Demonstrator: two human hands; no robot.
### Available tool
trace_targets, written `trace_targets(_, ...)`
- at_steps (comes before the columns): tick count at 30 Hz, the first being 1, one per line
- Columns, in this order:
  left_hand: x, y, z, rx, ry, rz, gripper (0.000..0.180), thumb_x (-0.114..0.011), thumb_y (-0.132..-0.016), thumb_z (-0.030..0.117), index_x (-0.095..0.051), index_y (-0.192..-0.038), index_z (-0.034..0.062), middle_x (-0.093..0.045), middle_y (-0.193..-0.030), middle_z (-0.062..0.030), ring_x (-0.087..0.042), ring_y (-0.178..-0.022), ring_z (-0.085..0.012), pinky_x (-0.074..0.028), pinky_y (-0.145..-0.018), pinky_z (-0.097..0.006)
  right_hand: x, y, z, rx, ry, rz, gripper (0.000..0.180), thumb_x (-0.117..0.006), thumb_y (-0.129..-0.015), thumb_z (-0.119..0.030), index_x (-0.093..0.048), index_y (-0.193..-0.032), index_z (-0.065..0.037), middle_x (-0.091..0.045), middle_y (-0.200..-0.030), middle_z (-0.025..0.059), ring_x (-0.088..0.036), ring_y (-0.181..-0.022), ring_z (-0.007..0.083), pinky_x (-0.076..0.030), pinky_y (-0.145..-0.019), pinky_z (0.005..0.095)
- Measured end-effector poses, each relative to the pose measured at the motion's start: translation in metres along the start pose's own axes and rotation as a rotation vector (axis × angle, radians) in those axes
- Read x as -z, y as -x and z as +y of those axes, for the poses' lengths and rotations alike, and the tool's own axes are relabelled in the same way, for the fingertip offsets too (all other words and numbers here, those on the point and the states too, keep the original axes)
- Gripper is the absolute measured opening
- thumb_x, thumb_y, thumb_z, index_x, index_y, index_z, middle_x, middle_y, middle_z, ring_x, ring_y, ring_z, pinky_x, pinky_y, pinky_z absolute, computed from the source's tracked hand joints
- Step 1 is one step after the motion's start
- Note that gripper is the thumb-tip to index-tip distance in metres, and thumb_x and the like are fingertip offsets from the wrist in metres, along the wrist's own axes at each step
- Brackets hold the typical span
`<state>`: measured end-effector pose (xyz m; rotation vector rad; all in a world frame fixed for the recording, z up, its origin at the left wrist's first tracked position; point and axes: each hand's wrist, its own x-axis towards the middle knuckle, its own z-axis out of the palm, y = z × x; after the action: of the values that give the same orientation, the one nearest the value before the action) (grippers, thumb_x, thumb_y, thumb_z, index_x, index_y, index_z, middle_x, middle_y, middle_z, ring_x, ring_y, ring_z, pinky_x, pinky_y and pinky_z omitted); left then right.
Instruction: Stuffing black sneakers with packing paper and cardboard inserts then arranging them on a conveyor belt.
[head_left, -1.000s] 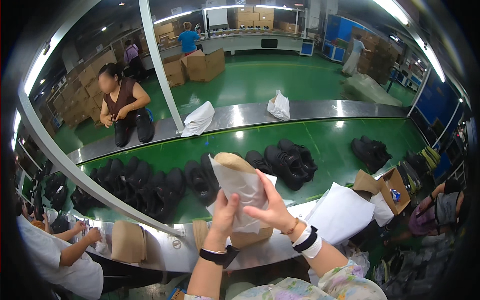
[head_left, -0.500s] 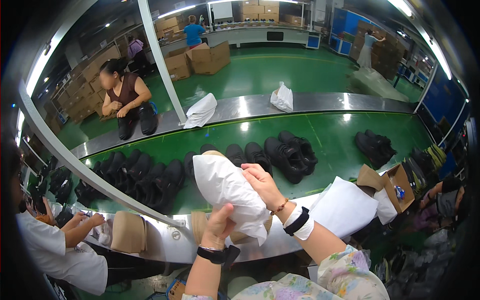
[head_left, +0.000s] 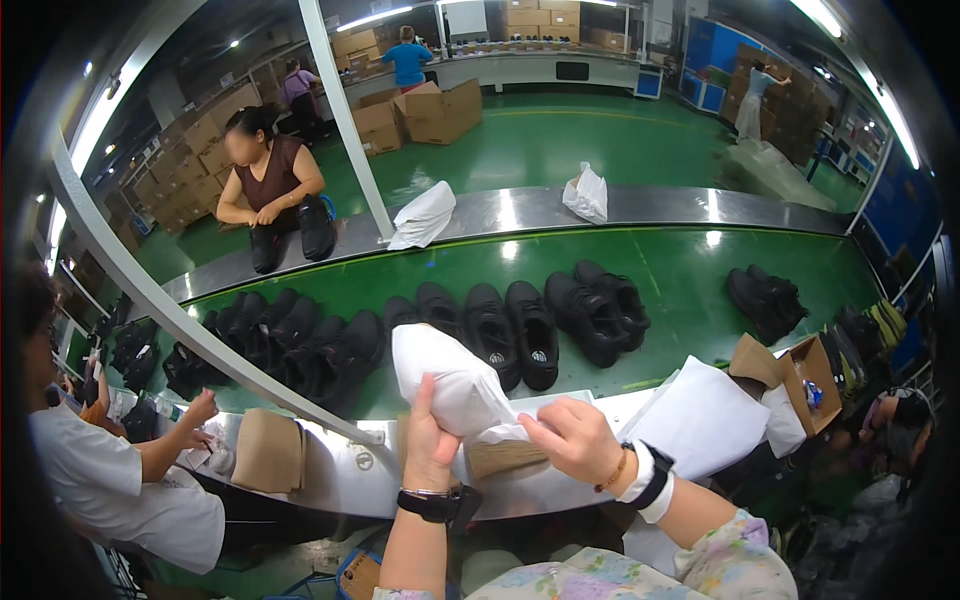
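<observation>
My left hand (head_left: 428,442) grips a bundle wrapped in white tissue paper (head_left: 450,375) from below, fingers pointing up along its side. My right hand (head_left: 570,437) pinches the lower right edge of the same paper, next to a brown cardboard piece (head_left: 505,458) that shows under it. The bundle stands over the metal edge (head_left: 340,475) of a green conveyor belt (head_left: 690,270). A black watch sits on my left wrist and a white and black band on my right. What the paper covers is hidden.
Several black shoes (head_left: 530,330) lie in a row on the belt behind the bundle. White paper sheets (head_left: 705,420) and an open cardboard box (head_left: 805,375) are at right. A person in white (head_left: 120,480) works at my left, another (head_left: 270,190) across the belt.
The white wrapped bundle has dropped lower and tilted left, the paper now covers it fully, and my right hand has slid from its upper side down to its lower right edge.
</observation>
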<state>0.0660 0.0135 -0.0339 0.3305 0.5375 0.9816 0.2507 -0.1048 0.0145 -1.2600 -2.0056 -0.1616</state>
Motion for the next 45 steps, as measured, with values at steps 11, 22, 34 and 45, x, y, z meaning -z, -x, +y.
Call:
trace_targets(11,-0.021,0.017,-0.028,-0.194,0.144,-0.109,0.05,-0.062,-0.083,0.04,-0.051,-0.118,0.0075,-0.058,-0.114,-0.0066,-0.055,-0.105,-0.0233,-0.044,-0.093,-0.041,-0.064,0.011,0.007,-0.926,-1.82,0.138,0.032,-0.043,-0.094,-0.025,-0.057,-0.113,-0.003,-0.058,-0.105,0.0028,-0.053,-0.097,0.0105,-0.043,-0.082,0.0269)
trace_targets(22,-0.02,0.029,-0.029,-0.211,0.066,-0.138,0.055,-0.066,-0.081,0.037,-0.045,-0.123,0.008,-0.054,-0.118,-0.0057,-0.052,-0.109,-0.0211,-0.04,-0.096,-0.038,-0.074,-0.008,0.019,-0.892,-0.827,-0.136,0.026,-0.062,-0.078,-0.005,-0.057,-0.103,0.0,-0.06,-0.094,0.0019,-0.056,-0.079,0.0112,-0.046,-0.067,0.0239)
trace_targets(34,0.007,0.041,-0.047,-0.312,-0.497,0.188,0.049,-0.066,-0.082,0.017,-0.044,-0.124,0.0031,-0.053,-0.118,-0.0077,-0.052,-0.109,-0.0225,-0.04,-0.096,-0.037,-0.089,0.013,-0.002,-1.308,-2.23,0.482,0.036,-0.046,-0.088,-0.018,-0.047,-0.12,0.0,-0.052,-0.121,0.0144,-0.048,-0.113,0.0266,-0.035,-0.099,0.0412)
trace_targets(45,0.061,0.025,0.014,-0.224,-0.115,0.155,0.044,-0.061,-0.074,0.006,-0.048,-0.116,-0.0015,-0.056,-0.111,-0.0131,-0.055,-0.103,-0.025,-0.044,-0.092,-0.037,-0.163,-0.026,-0.031,-1.299,-2.353,0.159,0.042,-0.032,-0.095,-0.029,-0.042,-0.125,-0.002,-0.045,-0.129,0.0126,-0.045,-0.117,0.0246,-0.033,-0.102,0.0404)
